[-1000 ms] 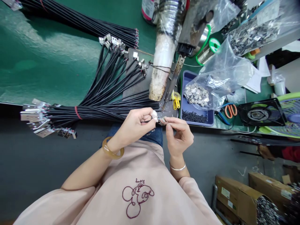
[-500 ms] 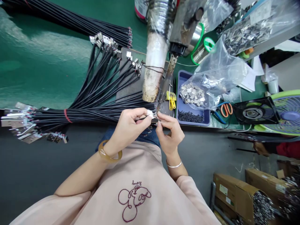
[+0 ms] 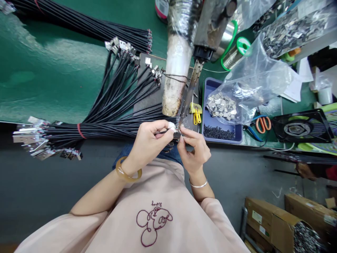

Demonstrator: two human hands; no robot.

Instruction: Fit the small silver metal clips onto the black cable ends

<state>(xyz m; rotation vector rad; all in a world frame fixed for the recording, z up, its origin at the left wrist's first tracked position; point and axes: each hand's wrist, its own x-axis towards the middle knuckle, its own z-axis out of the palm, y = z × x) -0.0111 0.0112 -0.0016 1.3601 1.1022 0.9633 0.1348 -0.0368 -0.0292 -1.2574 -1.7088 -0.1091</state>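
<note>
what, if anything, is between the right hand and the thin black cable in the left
The long perforated metal rod ends at the gap between left hand and right hand; contact with the cable is unclear.

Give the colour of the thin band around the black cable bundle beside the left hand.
Red: the thin band around the black cable bundle, seen in the head view.

Tied cables (image 3: 110, 130): along front edge of table (image 3: 58, 96), left of left hand (image 3: 150, 136)
Splayed cables (image 3: 110, 86): behind tied cables, partly over board (image 3: 151, 99)
Separate bundle (image 3: 92, 26): back left, on table
Soldering iron (image 3: 194, 77): behind right hand (image 3: 194, 146), right of tube (image 3: 177, 56)
Tray (image 3: 238, 137): right of soldering iron; inside, metal pieces (image 3: 222, 106) behind small parts (image 3: 218, 132)
Plastic bag (image 3: 254, 82): over tray's right side
Hand tool (image 3: 262, 124): between tray and fan (image 3: 297, 128)
</note>
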